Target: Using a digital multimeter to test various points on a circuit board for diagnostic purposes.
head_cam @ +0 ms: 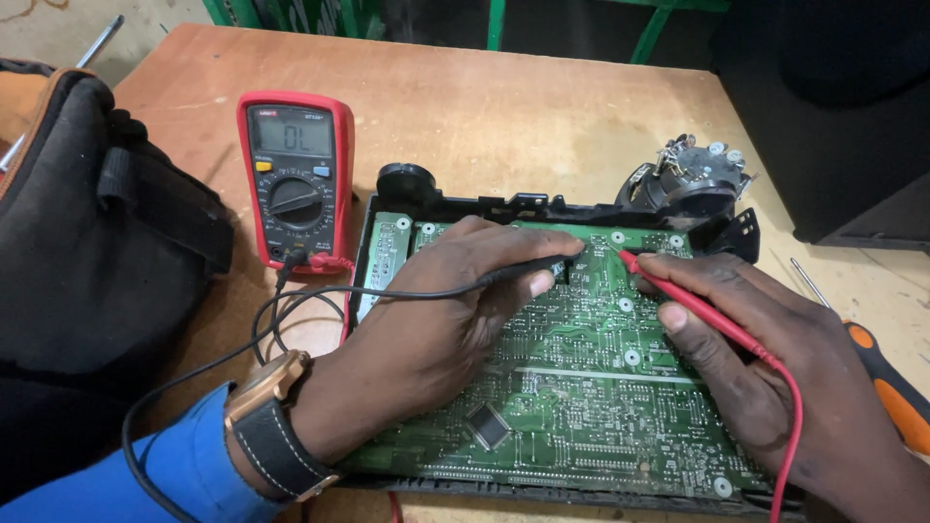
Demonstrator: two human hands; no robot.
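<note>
Head cam: left hand (pixel 436 320) is closed on the black probe (pixel 542 266), pinched w/ thumb & fingers, palm resting flat on the green circuit board (pixel 601 387). Right hand (pixel 765 358) is closed on the red probe (pixel 678 295), held like a pen. Both tips touch the board near its far edge, close together but apart.

What could go wrong: a tip could slide off its spot & touch two metal dots at once, if a hand shakes or pushes too hard. The black wire loops under the left wrist & could tug the probe.

Further out: left of the grip sits the red meter (pixel 295 179), then a black bag (pixel 87 242). Right of the right hand lies an orange-handled screwdriver (pixel 886 378), very near. Behind the tips is the black frame w/ a round part (pixel 693 184). Bare table (pixel 504 107) beyond gives the most room.
</note>
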